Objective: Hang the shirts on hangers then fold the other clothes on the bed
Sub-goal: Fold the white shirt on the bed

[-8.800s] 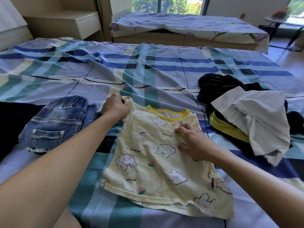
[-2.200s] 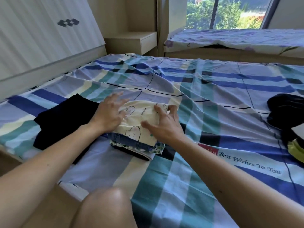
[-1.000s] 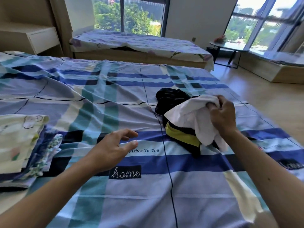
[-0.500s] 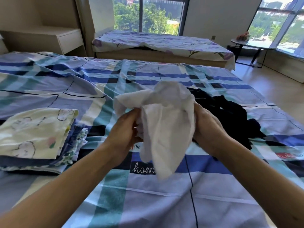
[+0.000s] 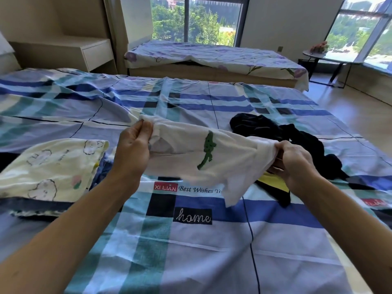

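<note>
Both hands hold a white top (image 5: 197, 158) stretched in the air just above the bed (image 5: 212, 251). The left hand (image 5: 132, 149) pinches one end, fingers (image 5: 139, 129) clenched on a bunched edge. The right hand (image 5: 296, 160) grips the other end, its fingers curled into the cloth. Pulled apart like this, the top opens out so its shape and its green crocodile print (image 5: 207, 149) can be read; that looks like a way to find which edge is which before laying it flat to fold. One corner hangs loose below, almost reaching the sheet.

The folded stack (image 5: 48, 172) sits on the left, topped by a pale yellow piece with animal outlines, kept clear of the open middle of the bed where the folding seems to take place. On the right lies the unfolded heap (image 5: 286, 139), dark cloth with a yellow strip showing under the right hand, still waiting.

Half a second ago the white top was a crumpled bundle held close between the hands; now it is drawn wide and the print faces up. A second ago only the right hand had it, lifting it off the heap, while the left was open and empty.
</note>
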Demonstrator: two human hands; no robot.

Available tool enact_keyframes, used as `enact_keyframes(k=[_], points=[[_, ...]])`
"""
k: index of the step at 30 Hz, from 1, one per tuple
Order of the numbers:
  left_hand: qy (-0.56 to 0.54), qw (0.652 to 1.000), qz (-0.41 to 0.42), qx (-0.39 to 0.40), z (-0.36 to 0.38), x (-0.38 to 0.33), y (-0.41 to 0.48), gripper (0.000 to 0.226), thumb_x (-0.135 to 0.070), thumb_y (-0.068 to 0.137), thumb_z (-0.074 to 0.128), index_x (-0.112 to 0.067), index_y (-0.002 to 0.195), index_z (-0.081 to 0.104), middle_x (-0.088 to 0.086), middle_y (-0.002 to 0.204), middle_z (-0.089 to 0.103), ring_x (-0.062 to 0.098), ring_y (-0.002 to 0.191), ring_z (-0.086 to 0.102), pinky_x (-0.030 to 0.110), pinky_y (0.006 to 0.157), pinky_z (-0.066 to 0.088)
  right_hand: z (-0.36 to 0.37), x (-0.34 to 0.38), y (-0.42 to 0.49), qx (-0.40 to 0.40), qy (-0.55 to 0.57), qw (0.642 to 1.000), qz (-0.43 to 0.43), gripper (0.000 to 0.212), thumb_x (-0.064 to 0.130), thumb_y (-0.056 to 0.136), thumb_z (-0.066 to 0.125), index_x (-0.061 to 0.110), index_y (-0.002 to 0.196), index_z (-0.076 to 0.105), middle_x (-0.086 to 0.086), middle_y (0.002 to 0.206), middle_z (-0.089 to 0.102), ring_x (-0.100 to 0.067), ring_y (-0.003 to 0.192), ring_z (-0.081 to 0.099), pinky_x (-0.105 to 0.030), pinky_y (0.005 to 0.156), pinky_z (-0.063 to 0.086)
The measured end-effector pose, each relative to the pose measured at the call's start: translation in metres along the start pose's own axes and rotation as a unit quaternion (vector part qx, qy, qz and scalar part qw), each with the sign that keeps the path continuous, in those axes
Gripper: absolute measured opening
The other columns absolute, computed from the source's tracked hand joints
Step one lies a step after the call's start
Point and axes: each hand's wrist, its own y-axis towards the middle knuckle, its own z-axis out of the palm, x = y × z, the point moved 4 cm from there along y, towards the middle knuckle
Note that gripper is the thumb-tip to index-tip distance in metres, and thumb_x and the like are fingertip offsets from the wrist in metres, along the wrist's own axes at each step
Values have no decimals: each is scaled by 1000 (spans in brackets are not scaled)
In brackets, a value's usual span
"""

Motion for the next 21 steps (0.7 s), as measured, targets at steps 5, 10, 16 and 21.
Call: enact_keyframes(k=[5, 10, 16, 21], points=[[17, 999, 20, 31, 1, 3, 0, 32, -36, 107, 42, -26, 99, 72, 2, 99, 71, 16, 96, 64, 38, 89, 49, -7, 0, 11, 3, -128, 989, -71, 21, 13, 98, 51, 13, 80, 60, -4, 81, 61, -25, 86, 58, -33, 71, 49], [-56, 986, -22, 152, 30, -7, -18, 29, -34, 104, 46, -18, 118, 66, 6, 104, 66, 15, 95, 60, 20, 79, 53, 19, 18, -27, 93, -288, 896, -325, 67, 23, 82, 81, 25, 140, 46, 7, 138, 52, -6, 128, 49, -21, 105, 37], [41, 944, 80, 317, 56, -23, -48, 38, -46, 97, 58, -12, 113, 65, 11, 92, 70, 19, 82, 65, 30, 74, 51, 78, 7, -84, 364, -227, 818, -383, 106, 23, 79, 87, 32, 159, 18, 10, 150, 48, -6, 141, 43, -34, 116, 38], [142, 926, 68, 343, 42, -24, -46, 62, -33, 69, 90, -22, 119, 55, -4, 105, 71, 10, 95, 70, 28, 82, 60, 70, 16, -71, 300, -128, 879, -348, 35, 0, 77, 82, 16, 104, 67, 10, 91, 70, -4, 83, 65, -24, 73, 53]])
